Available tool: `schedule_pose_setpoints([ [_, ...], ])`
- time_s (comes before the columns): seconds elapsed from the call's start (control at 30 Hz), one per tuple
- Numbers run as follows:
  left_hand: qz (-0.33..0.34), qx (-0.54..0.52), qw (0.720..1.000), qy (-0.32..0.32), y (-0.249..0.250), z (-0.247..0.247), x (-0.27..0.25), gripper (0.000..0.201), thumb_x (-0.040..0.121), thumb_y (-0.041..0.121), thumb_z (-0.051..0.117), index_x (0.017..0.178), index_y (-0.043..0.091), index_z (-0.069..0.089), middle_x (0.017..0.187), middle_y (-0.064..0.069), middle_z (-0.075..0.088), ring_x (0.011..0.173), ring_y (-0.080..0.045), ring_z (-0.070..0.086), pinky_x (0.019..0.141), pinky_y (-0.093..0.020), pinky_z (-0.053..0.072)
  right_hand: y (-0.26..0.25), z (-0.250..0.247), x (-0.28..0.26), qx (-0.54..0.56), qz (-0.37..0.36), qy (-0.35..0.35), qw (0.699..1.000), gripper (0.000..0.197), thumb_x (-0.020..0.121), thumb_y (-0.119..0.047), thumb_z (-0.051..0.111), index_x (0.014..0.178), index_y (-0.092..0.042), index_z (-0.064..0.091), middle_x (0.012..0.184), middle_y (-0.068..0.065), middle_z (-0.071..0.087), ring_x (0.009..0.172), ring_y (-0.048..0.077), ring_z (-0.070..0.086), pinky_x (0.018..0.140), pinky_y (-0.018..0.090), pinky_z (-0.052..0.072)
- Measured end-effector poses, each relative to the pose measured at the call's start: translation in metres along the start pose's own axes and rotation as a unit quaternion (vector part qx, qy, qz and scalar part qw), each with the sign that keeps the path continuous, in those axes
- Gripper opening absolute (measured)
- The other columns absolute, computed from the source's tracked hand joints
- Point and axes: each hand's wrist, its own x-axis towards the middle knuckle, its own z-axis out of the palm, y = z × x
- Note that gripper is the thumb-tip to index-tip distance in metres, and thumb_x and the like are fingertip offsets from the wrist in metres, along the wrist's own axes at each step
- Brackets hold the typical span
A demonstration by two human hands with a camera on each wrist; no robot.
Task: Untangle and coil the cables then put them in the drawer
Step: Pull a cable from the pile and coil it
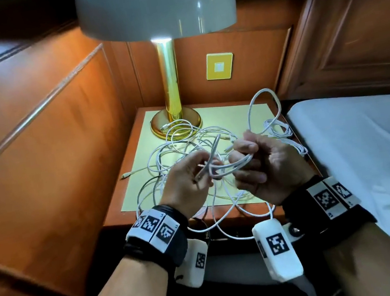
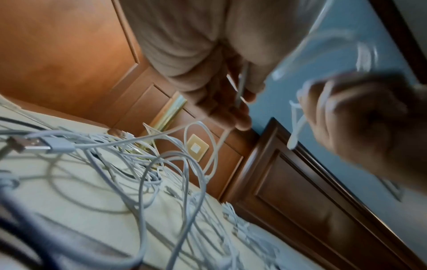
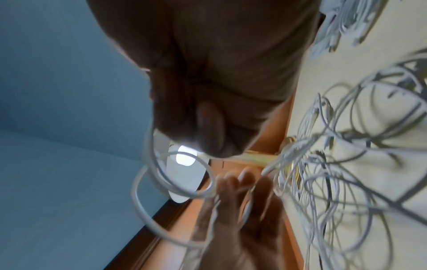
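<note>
Early stage. Left hand pinches a white cable; right hand has its fingers curled round a few loops of the same cable, the grip closed. Below and beyond the grip, the tangle of cables lies unsorted on the bench. One small bundle sits right of the grip. Drawer not visible; nothing stowed yet, by the look of it.

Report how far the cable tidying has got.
Done: one small bundle by the nightstand's right edge already looks coiled. In hand: the left hand and right hand loop one white cable. Left: the tangled pile on the mat; no open drawer shows.
</note>
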Motion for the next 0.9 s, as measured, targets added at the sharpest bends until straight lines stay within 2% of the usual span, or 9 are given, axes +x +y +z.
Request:
schedule_pose_setpoints([
  [0.07, 0.001, 0.013, 0.998, 0.057, -0.002, -0.008, 0.004, 0.013, 0.096, 0.001, 0.059, 0.098, 0.010, 0.068, 0.086, 0.003, 0.074, 0.080, -0.009, 0.073, 0.075, -0.040, 0.062, -0.003, -0.004, 0.001, -0.026, -0.028, 0.051, 0.998, 0.049, 0.104, -0.045, 0.031, 0.060, -0.024, 0.035, 0.055, -0.004, 0.024, 0.037, 0.010, 0.018, 0.045, 0.027, 0.015],
  [0.2, 0.077, -0.020, 0.989, 0.127, 0.008, -0.015, 0.004, 0.008, 0.099, 0.009, 0.059, 0.101, 0.009, 0.066, 0.101, -0.004, 0.074, 0.098, -0.012, 0.072, 0.088, -0.034, 0.058, 0.000, -0.007, 0.004, -0.141, -0.063, 0.168, 0.974, 0.051, 0.105, -0.049, 0.033, 0.060, -0.023, 0.035, 0.062, 0.000, 0.022, 0.053, 0.017, 0.010, 0.055, 0.034, 0.010],
  [0.33, 0.170, -0.069, 0.975, 0.122, 0.030, -0.012, 0.000, 0.015, 0.102, 0.000, 0.048, 0.100, 0.007, 0.062, 0.110, -0.008, 0.070, 0.108, -0.016, 0.068, 0.094, -0.029, 0.053, 0.012, -0.006, 0.008, -0.239, -0.044, 0.216, 0.946, 0.040, 0.105, -0.038, 0.041, 0.074, -0.016, 0.050, 0.063, 0.001, 0.037, 0.051, 0.015, 0.036, 0.051, 0.029, 0.027],
  [0.47, 0.185, -0.118, 0.971, 0.095, 0.042, -0.014, -0.007, 0.017, 0.102, -0.002, 0.042, 0.103, -0.001, 0.058, 0.116, -0.018, 0.068, 0.114, -0.027, 0.067, 0.098, -0.039, 0.053, 0.020, -0.002, 0.011, -0.240, -0.026, 0.200, 0.950, 0.031, 0.106, -0.034, 0.041, 0.108, -0.009, 0.061, 0.091, 0.013, 0.062, 0.068, 0.021, 0.063, 0.058, 0.031, 0.045],
  [0.6, 0.187, -0.167, 0.964, 0.083, 0.056, -0.014, -0.018, 0.017, 0.101, -0.005, 0.041, 0.102, -0.003, 0.057, 0.111, -0.023, 0.068, 0.108, -0.030, 0.069, 0.093, -0.037, 0.054, 0.023, 0.004, 0.008, -0.178, -0.037, 0.120, 0.976, 0.034, 0.107, -0.032, 0.034, 0.133, -0.020, 0.052, 0.120, 0.024, 0.065, 0.096, 0.036, 0.071, 0.082, 0.045, 0.057],
  [0.67, 0.170, -0.169, 0.966, 0.092, 0.060, -0.014, -0.025, 0.017, 0.101, -0.002, 0.044, 0.102, 0.000, 0.061, 0.108, -0.022, 0.069, 0.104, -0.034, 0.070, 0.090, -0.044, 0.056, 0.023, 0.008, 0.003, -0.168, -0.046, 0.102, 0.979, 0.034, 0.107, -0.029, 0.035, 0.128, -0.014, 0.058, 0.112, 0.023, 0.067, 0.097, 0.040, 0.069, 0.086, 0.047, 0.055],
  [0.77, 0.136, -0.152, 0.974, 0.098, 0.069, -0.012, -0.037, 0.018, 0.100, 0.004, 0.049, 0.103, 0.000, 0.066, 0.102, -0.019, 0.072, 0.093, -0.037, 0.072, 0.080, -0.054, 0.059, 0.025, 0.010, -0.015, -0.199, -0.051, 0.110, 0.972, 0.037, 0.105, -0.028, 0.040, 0.103, -0.003, 0.067, 0.075, 0.010, 0.064, 0.066, 0.024, 0.059, 0.061, 0.036, 0.044],
  [0.83, 0.131, -0.127, 0.980, 0.076, 0.076, -0.013, -0.047, 0.019, 0.099, 0.006, 0.051, 0.106, 0.003, 0.069, 0.100, -0.013, 0.074, 0.085, -0.032, 0.074, 0.071, -0.051, 0.060, 0.031, 0.007, -0.031, -0.255, -0.043, 0.112, 0.960, 0.039, 0.103, -0.029, 0.045, 0.090, 0.000, 0.067, 0.066, 0.011, 0.058, 0.056, 0.022, 0.051, 0.056, 0.036, 0.036],
  [0.9, 0.124, -0.073, 0.989, 0.040, 0.084, -0.015, -0.059, 0.020, 0.101, 0.010, 0.052, 0.110, 0.009, 0.071, 0.092, -0.006, 0.076, 0.071, -0.018, 0.074, 0.061, -0.037, 0.060, 0.040, 0.006, -0.052, -0.306, -0.018, 0.098, 0.947, 0.041, 0.098, -0.034, 0.050, 0.085, 0.000, 0.068, 0.073, 0.021, 0.054, 0.053, 0.023, 0.049, 0.053, 0.034, 0.034],
])
